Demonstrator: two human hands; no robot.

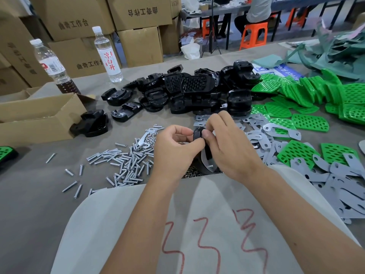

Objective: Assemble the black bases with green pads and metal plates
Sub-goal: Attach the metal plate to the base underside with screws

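Note:
Both hands meet at the table's near middle around one black base (198,133) held on edge, with a metal plate (207,163) against its lower side. My left hand (173,147) grips the base's left side with curled fingers. My right hand (227,143) pinches its upper right part with thumb and fingers. A heap of black bases (189,91) lies behind the hands. Green perforated pads (310,121) spread to the right. Grey metal plates (335,175) cover the near right. Much of the held base is hidden by my fingers.
Silver screws (122,163) lie scattered at left of the hands, with small nuts (192,172) just below them. An open cardboard box (37,117) and two bottles (107,54) stand at left. One finished base with a green pad (6,153) sits at the left edge.

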